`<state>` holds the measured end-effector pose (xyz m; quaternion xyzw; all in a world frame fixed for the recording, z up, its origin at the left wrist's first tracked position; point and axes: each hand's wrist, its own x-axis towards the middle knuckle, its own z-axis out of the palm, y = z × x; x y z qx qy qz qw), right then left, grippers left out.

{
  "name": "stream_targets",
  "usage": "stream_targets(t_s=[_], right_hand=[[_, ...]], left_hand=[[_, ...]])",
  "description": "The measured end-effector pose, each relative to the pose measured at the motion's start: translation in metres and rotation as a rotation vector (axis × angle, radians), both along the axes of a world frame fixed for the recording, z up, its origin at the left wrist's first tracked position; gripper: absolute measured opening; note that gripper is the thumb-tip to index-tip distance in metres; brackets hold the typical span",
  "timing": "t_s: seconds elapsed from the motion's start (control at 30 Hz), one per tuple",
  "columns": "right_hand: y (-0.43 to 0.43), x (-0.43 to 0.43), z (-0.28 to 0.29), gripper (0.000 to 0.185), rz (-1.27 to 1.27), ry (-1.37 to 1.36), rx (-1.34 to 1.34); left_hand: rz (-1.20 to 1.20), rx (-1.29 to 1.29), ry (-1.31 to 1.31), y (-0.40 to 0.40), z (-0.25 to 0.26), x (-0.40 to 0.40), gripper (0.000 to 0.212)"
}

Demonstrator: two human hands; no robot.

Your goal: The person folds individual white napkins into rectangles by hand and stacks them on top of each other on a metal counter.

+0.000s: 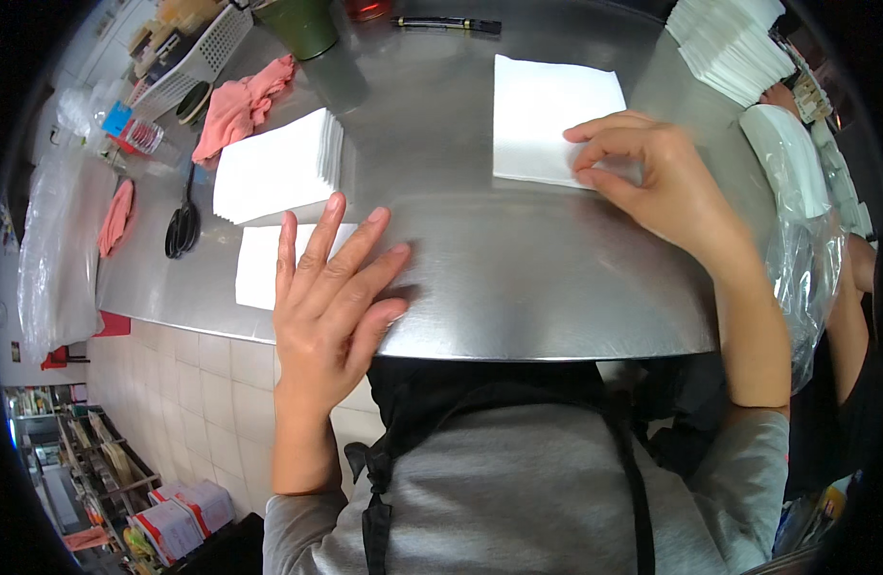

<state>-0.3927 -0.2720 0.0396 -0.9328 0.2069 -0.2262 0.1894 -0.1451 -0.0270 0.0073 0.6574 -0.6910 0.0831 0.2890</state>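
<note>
My left hand (330, 302) is spread with nothing in it, palm down. It partly covers a white paper napkin (254, 269) near the front edge of the steel table (441, 287). Just beyond its fingertips lies a thick stack of white paper napkins (276, 169). Over to the right, my right hand (653, 172) has its thumb and fingertips brought together at the lower right part of another white napkin (545, 118), which lies flat. Whether the fingertips pinch that napkin or only touch it is not clear.
Pink cloths (243, 108), black-handled scissors (182, 226), a white basket (197, 68) and a green container (297, 29) stand leftward. A marker (447, 25) lies at the far side. At right are more stacked napkins (736, 54), a plastic-wrapped pack (790, 158) and another person's arm (847, 338).
</note>
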Motion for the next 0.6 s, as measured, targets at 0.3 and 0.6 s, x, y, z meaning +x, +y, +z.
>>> stream_targets(t_s=[0.3, 0.6], right_hand=[[0.003, 0.001, 0.0, 0.01, 0.009, 0.016, -0.095], [-0.011, 0.0, -0.013, 0.008, 0.039, -0.053, -0.11]], left_hand=[[0.05, -0.058, 0.071, -0.006, -0.004, 0.001, 0.029], [0.064, -0.032, 0.121, -0.005, -0.005, 0.001, 0.021]])
